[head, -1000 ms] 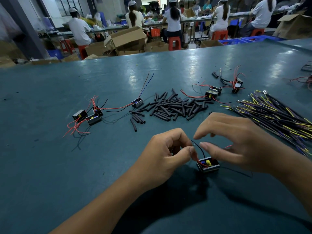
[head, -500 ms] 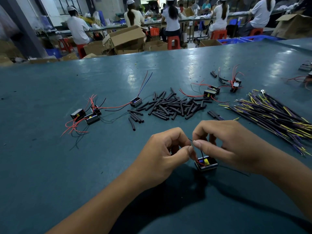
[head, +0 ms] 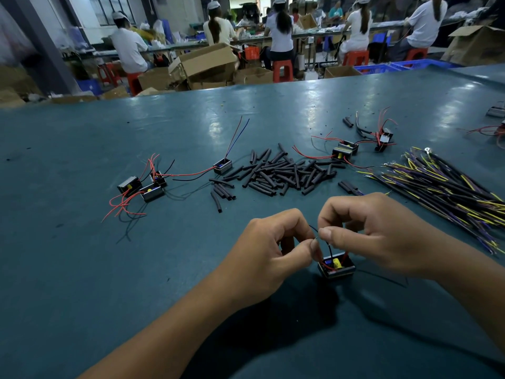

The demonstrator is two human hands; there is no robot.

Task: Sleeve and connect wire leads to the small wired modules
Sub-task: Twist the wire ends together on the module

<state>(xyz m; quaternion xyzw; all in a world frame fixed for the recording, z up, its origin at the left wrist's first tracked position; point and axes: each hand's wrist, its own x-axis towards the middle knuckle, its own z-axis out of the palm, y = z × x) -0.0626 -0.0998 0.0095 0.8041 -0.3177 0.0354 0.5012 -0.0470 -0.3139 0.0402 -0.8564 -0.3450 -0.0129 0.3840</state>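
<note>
Black lead wire [head: 329, 248] is pinched between left hand [head: 269, 248] and right hand [head: 374, 236], both closed on it; the module [head: 336, 266] sits on the table [head: 82, 269] just below. Slippage could undo the joint.

The left hand [head: 269, 251] and the right hand [head: 366, 231] are pinching a thin dark wire lead [head: 314, 231] between their fingertips, just above a small black module [head: 336, 266] that is sitting on the teal table [head: 82, 269]. Black sleeves [head: 281, 170] are lying in a pile farther away, and a bundle of yellow and purple wires [head: 442, 184] is lying at the right.
</note>
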